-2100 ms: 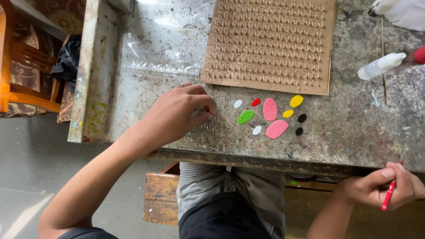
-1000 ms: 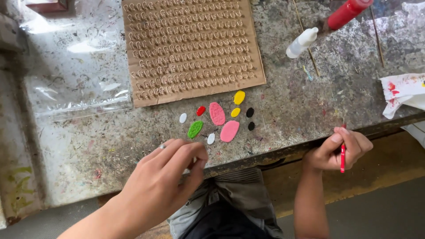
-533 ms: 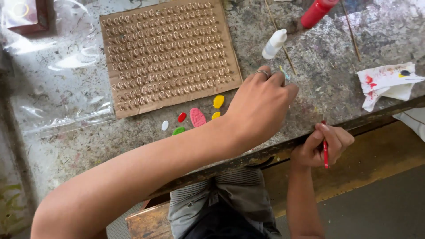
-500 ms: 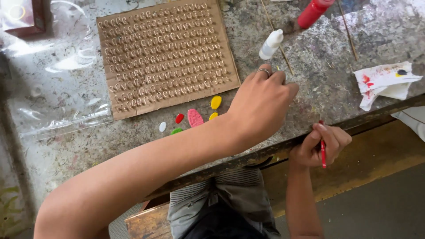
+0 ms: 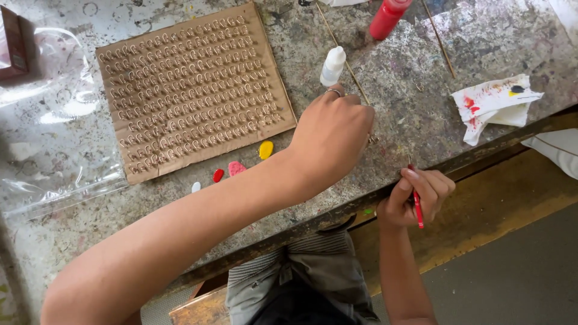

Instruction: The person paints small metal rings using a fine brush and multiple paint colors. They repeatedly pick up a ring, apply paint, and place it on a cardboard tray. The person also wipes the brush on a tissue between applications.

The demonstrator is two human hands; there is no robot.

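The thin red brush (image 5: pixel 416 207) is pinched upright in the right hand (image 5: pixel 418 195) off the counter (image 5: pixel 409 114) edge, while the loosely curled, empty-looking left hand (image 5: pixel 331 135) is stretched beside the small white bottle (image 5: pixel 332 65), keeping paint away.

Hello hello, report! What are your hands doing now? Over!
Left hand reaching across table, near white bottle. Right hand gripping red brush off table edge. Thin stick lies beside bottle.

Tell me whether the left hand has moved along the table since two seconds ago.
Yes. The left hand has crossed from left of the coloured pieces, near the table edge, to their right, and now sits just below the small white bottle.
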